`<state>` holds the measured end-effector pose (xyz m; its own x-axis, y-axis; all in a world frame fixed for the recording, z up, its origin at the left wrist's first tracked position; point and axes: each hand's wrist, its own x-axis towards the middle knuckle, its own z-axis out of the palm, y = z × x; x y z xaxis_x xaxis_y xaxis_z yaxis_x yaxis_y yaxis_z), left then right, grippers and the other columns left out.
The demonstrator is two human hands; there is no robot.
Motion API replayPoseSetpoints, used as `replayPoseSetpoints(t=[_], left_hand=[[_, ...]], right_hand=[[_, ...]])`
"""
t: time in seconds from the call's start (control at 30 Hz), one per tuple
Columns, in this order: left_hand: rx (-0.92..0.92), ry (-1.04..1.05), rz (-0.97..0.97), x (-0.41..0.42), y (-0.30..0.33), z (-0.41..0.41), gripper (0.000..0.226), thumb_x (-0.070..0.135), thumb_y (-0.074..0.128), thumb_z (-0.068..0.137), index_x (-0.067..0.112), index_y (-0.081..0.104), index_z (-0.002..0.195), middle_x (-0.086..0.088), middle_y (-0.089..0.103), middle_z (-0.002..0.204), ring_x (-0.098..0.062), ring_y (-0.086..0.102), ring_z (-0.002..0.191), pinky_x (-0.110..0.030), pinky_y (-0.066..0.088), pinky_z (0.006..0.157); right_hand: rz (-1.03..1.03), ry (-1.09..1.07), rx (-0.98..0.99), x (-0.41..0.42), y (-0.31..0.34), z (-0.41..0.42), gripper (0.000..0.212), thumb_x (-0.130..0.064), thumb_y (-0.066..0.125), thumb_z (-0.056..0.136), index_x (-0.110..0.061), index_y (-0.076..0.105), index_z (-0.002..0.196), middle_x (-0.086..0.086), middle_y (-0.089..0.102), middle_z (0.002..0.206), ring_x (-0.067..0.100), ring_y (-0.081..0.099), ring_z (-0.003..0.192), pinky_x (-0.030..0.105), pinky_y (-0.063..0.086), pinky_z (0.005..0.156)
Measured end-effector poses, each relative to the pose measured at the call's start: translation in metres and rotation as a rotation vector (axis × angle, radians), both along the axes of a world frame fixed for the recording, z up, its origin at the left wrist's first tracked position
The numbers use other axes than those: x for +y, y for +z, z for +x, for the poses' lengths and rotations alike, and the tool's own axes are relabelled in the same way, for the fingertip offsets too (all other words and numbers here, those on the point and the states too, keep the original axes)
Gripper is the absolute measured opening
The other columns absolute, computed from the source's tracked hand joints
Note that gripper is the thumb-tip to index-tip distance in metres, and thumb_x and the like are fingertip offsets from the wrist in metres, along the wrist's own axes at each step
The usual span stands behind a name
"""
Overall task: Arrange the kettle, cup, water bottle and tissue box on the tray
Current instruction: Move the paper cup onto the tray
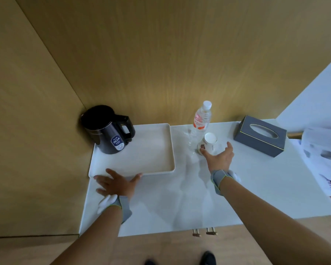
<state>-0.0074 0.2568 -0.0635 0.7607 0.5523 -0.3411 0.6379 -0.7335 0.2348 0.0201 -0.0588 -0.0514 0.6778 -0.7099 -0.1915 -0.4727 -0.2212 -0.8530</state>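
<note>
A black kettle (109, 131) stands on the back left corner of the white tray (161, 165). Right of the tray stands a clear water bottle (200, 123) with a red label. Just in front of it is a white cup (208, 143), upside down. A grey tissue box (260, 135) sits further right on the table. My left hand (117, 185) lies flat and spread on the table at the tray's front edge, thumb touching the rim. My right hand (219, 159) is open, fingers spread around the cup's near side, close to it.
The white table top (180, 203) fits into a corner of wooden wall panels at the back and left. Loose printed papers (321, 155) lie at the right edge. Two wooden drawer pulls (204, 232) stick out under the front edge.
</note>
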Motion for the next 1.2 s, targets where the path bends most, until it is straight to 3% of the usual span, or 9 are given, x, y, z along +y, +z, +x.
replayPoseSetpoints(t=[0.17, 0.23, 0.33, 0.57, 0.87, 1.03, 1.2], left_hand=[[0.076, -0.044, -0.019, 0.001, 0.011, 0.002, 0.133, 0.088, 0.054, 0.070, 0.005, 0.004, 0.161, -0.035, -0.016, 0.161, -0.051, 0.017, 0.150, -0.059, 0.014, 0.123], [0.076, -0.051, -0.011, 0.000, 0.013, 0.001, 0.131, 0.088, 0.053, 0.071, 0.005, 0.007, 0.161, -0.034, -0.016, 0.162, -0.052, 0.019, 0.149, -0.057, 0.017, 0.123], [0.077, -0.054, 0.010, -0.003, 0.015, 0.000, 0.128, 0.089, 0.051, 0.071, 0.006, 0.012, 0.161, -0.034, -0.015, 0.162, -0.052, 0.023, 0.147, -0.054, 0.020, 0.123], [0.094, -0.058, 0.048, -0.003, 0.014, 0.000, 0.125, 0.091, 0.047, 0.071, 0.008, 0.017, 0.160, -0.036, -0.015, 0.161, -0.051, 0.029, 0.144, -0.052, 0.025, 0.122], [0.104, -0.044, 0.040, 0.002, 0.010, 0.003, 0.130, 0.095, 0.045, 0.067, 0.010, 0.016, 0.161, -0.035, -0.017, 0.161, -0.051, 0.031, 0.143, -0.052, 0.024, 0.121], [0.131, -0.032, 0.017, 0.005, -0.001, 0.008, 0.135, 0.098, 0.043, 0.062, 0.012, 0.011, 0.161, -0.034, -0.027, 0.158, -0.050, 0.013, 0.151, -0.055, 0.009, 0.125], [0.152, -0.053, 0.005, 0.009, -0.009, 0.011, 0.138, 0.101, 0.039, 0.059, 0.013, 0.008, 0.161, -0.037, -0.027, 0.157, -0.055, 0.019, 0.147, -0.056, 0.016, 0.122]], right_hand=[[0.051, 0.175, 0.085, -0.011, -0.004, 0.025, 0.117, -0.035, 0.097, 0.064, -0.019, 0.029, 0.158, 0.009, 0.044, 0.155, 0.029, 0.045, 0.142, 0.042, 0.039, 0.116], [0.030, 0.195, 0.107, -0.012, -0.009, 0.032, 0.104, -0.032, 0.097, 0.063, -0.016, 0.041, 0.150, 0.009, 0.055, 0.144, 0.031, 0.055, 0.132, 0.036, 0.046, 0.105], [-0.002, 0.189, 0.149, -0.012, -0.015, 0.036, 0.082, -0.029, 0.093, 0.067, -0.012, 0.052, 0.136, 0.012, 0.063, 0.131, 0.034, 0.061, 0.119, 0.030, 0.044, 0.088], [-0.001, 0.165, 0.070, -0.009, -0.019, 0.016, 0.066, -0.035, 0.087, 0.073, -0.018, 0.050, 0.126, 0.000, 0.063, 0.108, 0.033, 0.064, 0.107, 0.032, 0.044, 0.081], [-0.064, 0.418, -0.105, 0.081, 0.009, 0.025, 0.066, -0.043, 0.086, 0.073, -0.022, 0.055, 0.127, 0.001, 0.068, 0.117, 0.021, 0.062, 0.103, 0.037, 0.053, 0.086], [-0.068, 0.618, 0.021, 0.131, 0.016, 0.065, 0.065, -0.041, 0.084, 0.078, -0.015, 0.054, 0.130, 0.010, 0.070, 0.121, 0.032, 0.065, 0.111, 0.037, 0.054, 0.090], [-0.042, 0.655, 0.082, 0.158, 0.005, 0.094, 0.064, -0.036, 0.085, 0.078, -0.014, 0.054, 0.131, 0.010, 0.070, 0.123, 0.033, 0.064, 0.113, 0.029, 0.045, 0.082]])
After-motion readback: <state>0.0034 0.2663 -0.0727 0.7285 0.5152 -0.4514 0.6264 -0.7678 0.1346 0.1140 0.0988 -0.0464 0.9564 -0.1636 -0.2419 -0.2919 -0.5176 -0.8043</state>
